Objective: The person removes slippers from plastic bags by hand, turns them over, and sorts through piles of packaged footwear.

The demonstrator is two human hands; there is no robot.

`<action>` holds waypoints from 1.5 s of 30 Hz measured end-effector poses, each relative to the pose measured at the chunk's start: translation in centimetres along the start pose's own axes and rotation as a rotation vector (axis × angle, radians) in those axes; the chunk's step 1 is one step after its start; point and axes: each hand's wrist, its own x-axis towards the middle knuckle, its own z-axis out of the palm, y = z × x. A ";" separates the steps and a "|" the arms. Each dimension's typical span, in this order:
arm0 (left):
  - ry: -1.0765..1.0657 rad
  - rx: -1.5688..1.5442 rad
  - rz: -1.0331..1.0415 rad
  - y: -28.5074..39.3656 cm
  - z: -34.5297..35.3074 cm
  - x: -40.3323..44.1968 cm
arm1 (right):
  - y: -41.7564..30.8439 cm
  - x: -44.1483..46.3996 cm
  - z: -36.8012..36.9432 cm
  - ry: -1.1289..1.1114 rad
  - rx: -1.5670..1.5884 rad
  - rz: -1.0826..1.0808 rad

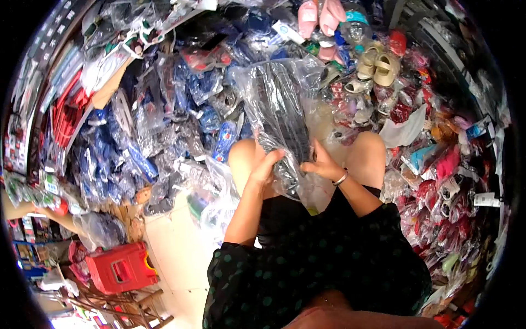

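A clear plastic bag (pixel 282 104) stands up from my lap between my knees, with long dark, ridged items inside that look like footwear; their exact kind is hard to make out through the shiny film. My left hand (pixel 267 168) grips the lower left side of this bag, thumb on its front. On the opposite side my right hand (pixel 325 166) holds it too, thumb pressed over the front and a bracelet at the wrist. The fingers of both hands are partly hidden behind the bag. Its crumpled lower end hangs between my hands.
Blue and dark bagged goods (pixel 137 115) are heaped at left and ahead. Beige clogs (pixel 385 69), pink slippers (pixel 330 16) and bagged red shoes (pixel 424 197) pile up at right. A red plastic stool (pixel 123 267) stands lower left, and another person's arm (pixel 60 216) reaches in at the left edge.
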 end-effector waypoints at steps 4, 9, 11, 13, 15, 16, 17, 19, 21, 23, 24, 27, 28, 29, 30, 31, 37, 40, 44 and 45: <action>0.388 0.142 0.028 3.9 -0.3 -1.1 | 5.5 -1.3 -1.7 -0.022 0.161 0.276; 0.432 -0.026 0.248 5.4 -8.4 3.9 | 18.1 -7.9 -3.4 -0.314 -0.507 0.657; 0.433 0.007 0.316 6.9 -9.3 6.9 | 24.4 -10.5 -3.1 -0.477 -0.591 0.577; 0.413 -0.041 0.360 7.4 -10.2 10.2 | 26.3 -11.1 -2.1 -0.896 -0.525 0.882; 0.472 -0.064 0.345 7.0 -11.3 13.1 | 27.5 -11.2 -1.3 -0.914 -0.531 0.953; 0.502 -0.086 0.322 6.6 -12.4 14.5 | 28.7 -12.0 -0.9 -0.936 -0.560 1.014; 0.581 0.006 0.301 6.1 -13.5 15.5 | 29.9 -12.8 -0.3 -0.947 -0.533 1.022; 0.621 0.023 0.280 5.2 -15.6 17.4 | 35.7 -17.2 1.2 -0.804 -0.391 1.063; 0.688 0.094 0.188 5.4 -13.6 18.2 | 38.2 -20.7 2.6 -0.730 -0.352 1.018; 0.741 0.296 0.202 4.9 -14.6 18.3 | 36.1 -17.7 1.6 -0.872 -0.352 1.058; 0.771 0.396 0.207 4.7 -15.0 18.3 | 34.9 -16.4 1.0 -0.870 -0.331 1.067; 0.842 0.574 0.196 4.0 -16.8 19.3 | 34.8 -14.0 0.1 -0.888 -0.491 1.106; 0.860 0.607 0.181 3.8 -17.2 19.6 | 34.8 -12.8 -0.2 -0.890 -0.472 1.113; 0.877 0.644 0.166 3.6 -17.7 19.8 | 34.6 -11.8 -0.5 -0.954 -0.486 1.182; 0.887 0.670 0.151 3.3 -18.1 20.1 | 34.7 -10.7 -0.9 -1.021 -0.503 1.249; 0.900 0.696 0.136 3.3 -18.4 20.5 | 36.0 -10.5 -0.6 -1.125 -0.504 1.353; 0.927 0.771 0.065 2.8 -19.9 21.9 | 37.1 -12.0 -1.7 -0.981 -0.476 1.439; 0.913 0.792 0.032 2.8 -20.5 22.4 | 35.5 -14.4 -6.9 -0.902 -0.220 1.437; 0.921 0.807 0.010 3.4 -20.5 22.4 | 34.4 -17.2 -9.2 -0.827 -0.153 1.490; 0.927 0.820 0.006 3.6 -20.5 22.3 | 34.9 -17.4 -8.4 -0.832 -0.145 1.488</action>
